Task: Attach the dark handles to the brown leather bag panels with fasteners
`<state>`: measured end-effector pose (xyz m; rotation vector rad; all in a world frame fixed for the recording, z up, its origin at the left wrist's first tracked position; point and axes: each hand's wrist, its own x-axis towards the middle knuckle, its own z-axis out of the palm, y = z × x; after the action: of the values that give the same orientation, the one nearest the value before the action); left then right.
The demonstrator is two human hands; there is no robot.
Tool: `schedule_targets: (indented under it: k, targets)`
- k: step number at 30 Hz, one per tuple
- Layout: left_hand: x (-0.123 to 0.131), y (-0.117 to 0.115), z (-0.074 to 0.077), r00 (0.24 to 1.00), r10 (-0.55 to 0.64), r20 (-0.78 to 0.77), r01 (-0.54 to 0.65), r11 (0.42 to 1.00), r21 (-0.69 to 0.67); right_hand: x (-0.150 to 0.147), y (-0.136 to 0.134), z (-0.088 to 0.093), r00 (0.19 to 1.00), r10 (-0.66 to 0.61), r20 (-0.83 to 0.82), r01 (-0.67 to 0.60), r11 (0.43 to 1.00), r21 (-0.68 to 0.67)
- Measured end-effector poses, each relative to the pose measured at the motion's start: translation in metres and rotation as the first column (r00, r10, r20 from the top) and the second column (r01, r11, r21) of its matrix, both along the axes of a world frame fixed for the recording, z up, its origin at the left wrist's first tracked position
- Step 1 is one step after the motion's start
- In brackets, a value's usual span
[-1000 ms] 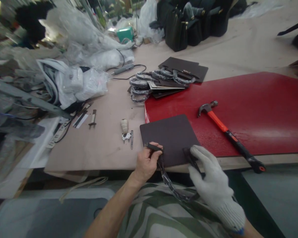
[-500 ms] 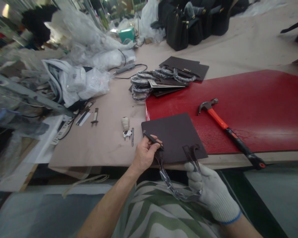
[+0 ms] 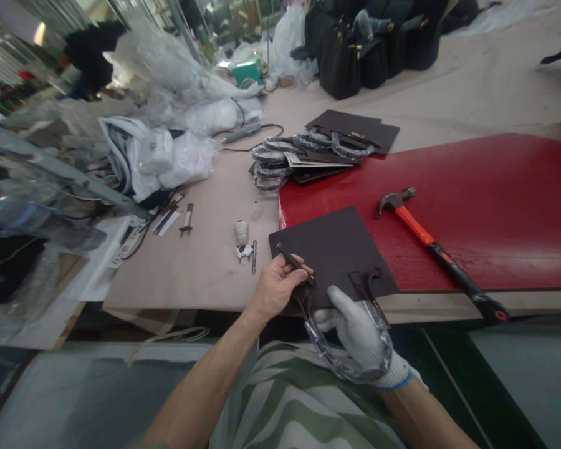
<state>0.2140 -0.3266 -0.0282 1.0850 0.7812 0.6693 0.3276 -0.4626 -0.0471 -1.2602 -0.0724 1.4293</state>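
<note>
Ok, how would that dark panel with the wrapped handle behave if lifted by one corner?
The dark panel lies flat with crisp edges, so it is probably fairly stiff and light. Its wrapped handle hangs in a loop off the panel's near edge, so it would likely swing; the plastic film looks slippery.

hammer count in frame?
1. The hammer lies on the red board, right of the dark panel. The plastic bags at left could hide more.

We sit at a beige table (image 3: 206,274). Right of our left hand (image 3: 278,290) lies a red board (image 3: 495,206); far beyond the hand, black bags (image 3: 346,56) and plastic heaps (image 3: 168,68).
</note>
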Motion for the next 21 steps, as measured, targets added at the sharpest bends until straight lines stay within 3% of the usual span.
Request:
schedule_targets:
  k: [6,21]
  targets:
    - [0.002,-0.004,0.004,0.999,0.014,0.044,-0.013,1.000,-0.014,-0.005,-0.003,0.001,0.998,-0.030,-0.059,0.034,0.996,0.078]
    - [-0.001,-0.006,0.012,1.000,0.006,0.024,-0.007,0.999,0.051,-0.021,0.005,0.017,0.950,-0.123,-0.288,0.154,0.984,0.087]
